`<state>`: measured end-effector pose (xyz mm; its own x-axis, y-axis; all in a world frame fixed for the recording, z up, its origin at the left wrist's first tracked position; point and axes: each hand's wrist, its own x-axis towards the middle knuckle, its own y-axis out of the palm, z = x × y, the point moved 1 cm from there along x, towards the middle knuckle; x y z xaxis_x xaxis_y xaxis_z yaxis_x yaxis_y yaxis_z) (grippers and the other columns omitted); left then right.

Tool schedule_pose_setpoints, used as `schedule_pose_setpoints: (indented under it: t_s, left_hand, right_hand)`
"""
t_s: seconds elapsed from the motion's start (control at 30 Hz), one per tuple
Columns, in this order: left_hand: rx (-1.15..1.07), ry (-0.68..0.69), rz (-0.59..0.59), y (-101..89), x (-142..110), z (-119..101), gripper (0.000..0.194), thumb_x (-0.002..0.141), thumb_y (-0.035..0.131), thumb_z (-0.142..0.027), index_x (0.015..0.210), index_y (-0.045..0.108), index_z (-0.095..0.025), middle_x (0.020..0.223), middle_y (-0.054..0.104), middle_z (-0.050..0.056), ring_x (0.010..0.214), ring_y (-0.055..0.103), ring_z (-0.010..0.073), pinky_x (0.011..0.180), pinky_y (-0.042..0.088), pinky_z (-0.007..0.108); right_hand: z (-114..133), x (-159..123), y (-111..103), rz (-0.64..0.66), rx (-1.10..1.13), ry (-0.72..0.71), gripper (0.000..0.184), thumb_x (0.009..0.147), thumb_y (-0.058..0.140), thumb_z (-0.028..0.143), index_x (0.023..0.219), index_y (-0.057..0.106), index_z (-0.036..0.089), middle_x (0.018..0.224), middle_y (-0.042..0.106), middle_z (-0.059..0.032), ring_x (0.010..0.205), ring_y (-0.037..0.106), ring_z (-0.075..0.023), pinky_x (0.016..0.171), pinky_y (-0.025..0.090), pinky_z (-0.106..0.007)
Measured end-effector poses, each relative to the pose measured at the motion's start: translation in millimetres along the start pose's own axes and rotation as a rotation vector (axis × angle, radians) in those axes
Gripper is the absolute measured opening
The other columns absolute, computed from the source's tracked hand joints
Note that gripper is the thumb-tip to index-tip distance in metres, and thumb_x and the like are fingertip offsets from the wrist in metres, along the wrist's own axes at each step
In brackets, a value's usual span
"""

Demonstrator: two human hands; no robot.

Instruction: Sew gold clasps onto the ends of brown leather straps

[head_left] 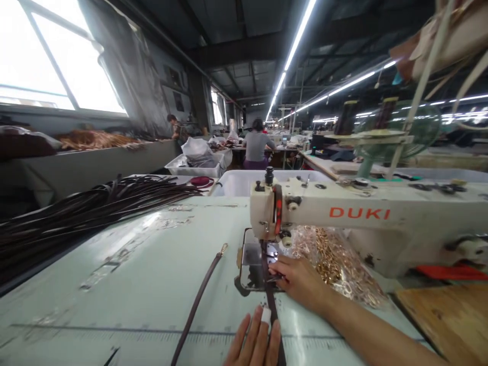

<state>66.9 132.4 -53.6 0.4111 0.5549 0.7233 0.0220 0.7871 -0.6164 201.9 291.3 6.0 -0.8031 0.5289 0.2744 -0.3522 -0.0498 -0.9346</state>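
Note:
A dark brown strap [270,297] runs from under the presser foot of the white sewing machine [312,208] toward me. My left hand [253,339] lies flat by the strap at the front, fingers stretched out, with a white wrap on one fingertip. Close to the needle, my right hand [297,279] is closed at the strap's right side. A slim dark thing pokes out from its fingers; its kind is unclear. Left of the needle plate [252,262], a second brown strap [198,300] with a gold snap hook [223,248] lies on the table.
Many dark straps [114,203] are heaped at the left. Gold-coloured metal hardware [328,254] in clear plastic lies under the machine arm. A printed ruler line [133,330] crosses the pale table. Behind stand a white bin [236,178] and a seated person [257,145].

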Motion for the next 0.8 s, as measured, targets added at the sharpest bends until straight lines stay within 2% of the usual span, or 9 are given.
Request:
schedule_pose_setpoints:
  t_s: [0.03, 0.07, 0.13, 0.2, 0.33, 0.53, 0.8]
  left_hand:
    - [0.006, 0.005, 0.012, -6.2, 2, -2, 0.028, 0.091, 0.05, -0.014, 0.117, 0.059, -0.015, 0.103, 0.071, 0.003, 0.108, 0.061, 0.0229, 0.111, 0.032, 0.035]
    - [-0.003, 0.017, 0.109, -11.6, 5, -4, 0.03, 0.091, 0.049, -0.014, 0.119, 0.057, -0.015, 0.108, 0.069, 0.003, 0.112, 0.059, 0.0242, 0.107, 0.037, 0.035]
    - [-0.01, 0.009, 0.175, -20.4, 10, -8, 0.03, 0.092, 0.046, -0.015, 0.119, 0.056, -0.013, 0.108, 0.069, 0.006, 0.114, 0.057, 0.0256, 0.099, 0.044, 0.035]
    - [-0.007, -0.064, 0.293, -22.4, 13, -9, 0.032, 0.093, 0.045, -0.018, 0.123, 0.054, -0.013, 0.113, 0.066, 0.007, 0.121, 0.051, 0.0272, 0.101, 0.042, 0.039]
    - [-0.051, -0.034, 0.302, -23.3, 15, -8, 0.032, 0.093, 0.043, -0.018, 0.123, 0.054, -0.01, 0.115, 0.064, 0.008, 0.123, 0.048, 0.0295, 0.101, 0.04, 0.041]
    - [-0.052, -0.052, 0.258, -31.5, 19, -7, 0.032, 0.093, 0.041, -0.016, 0.121, 0.054, -0.007, 0.114, 0.064, 0.009, 0.121, 0.049, 0.03, 0.102, 0.035, 0.042]
    - [-0.085, -0.074, 0.286, -34.1, 21, -6, 0.033, 0.094, 0.038, -0.017, 0.122, 0.052, -0.004, 0.116, 0.063, 0.011, 0.122, 0.048, 0.0302, 0.102, 0.032, 0.042]
  right_hand:
    - [0, -1, 1, 0.001, 0.018, -0.01, 0.019, 0.083, 0.05, 0.013, 0.091, 0.063, 0.024, 0.088, 0.067, 0.0001, 0.077, 0.064, -0.0154, 0.07, 0.046, -0.025]
    - [-1, -3, 2, 0.001, 0.039, -0.018, 0.02, 0.084, 0.049, 0.013, 0.093, 0.063, 0.024, 0.09, 0.067, -0.0008, 0.079, 0.065, -0.016, 0.071, 0.047, -0.026]
    - [-7, -6, 6, -0.022, 0.032, -0.035, 0.024, 0.085, 0.048, 0.014, 0.099, 0.064, 0.025, 0.101, 0.068, -0.0046, 0.087, 0.066, -0.0187, 0.074, 0.05, -0.029]
    - [-18, -6, 14, -0.05, 0.025, -0.068, 0.026, 0.086, 0.049, 0.018, 0.105, 0.064, 0.028, 0.11, 0.067, -0.0075, 0.091, 0.067, -0.0202, 0.074, 0.052, -0.031]
    - [-35, -6, 28, -0.141, -0.018, -0.08, 0.024, 0.086, 0.051, 0.029, 0.104, 0.065, 0.033, 0.107, 0.069, -0.0067, 0.082, 0.069, -0.0221, 0.061, 0.055, -0.03]
    - [-38, -7, 28, -0.23, -0.112, -0.118, 0.028, 0.088, 0.043, 0.037, 0.102, 0.066, 0.032, 0.099, 0.071, -0.0075, 0.075, 0.07, -0.0236, 0.058, 0.057, -0.034]
    - [-39, -7, 28, -0.23, -0.117, -0.122, 0.028, 0.087, 0.043, 0.04, 0.103, 0.064, 0.033, 0.1, 0.071, -0.0043, 0.078, 0.07, -0.0232, 0.061, 0.057, -0.035]
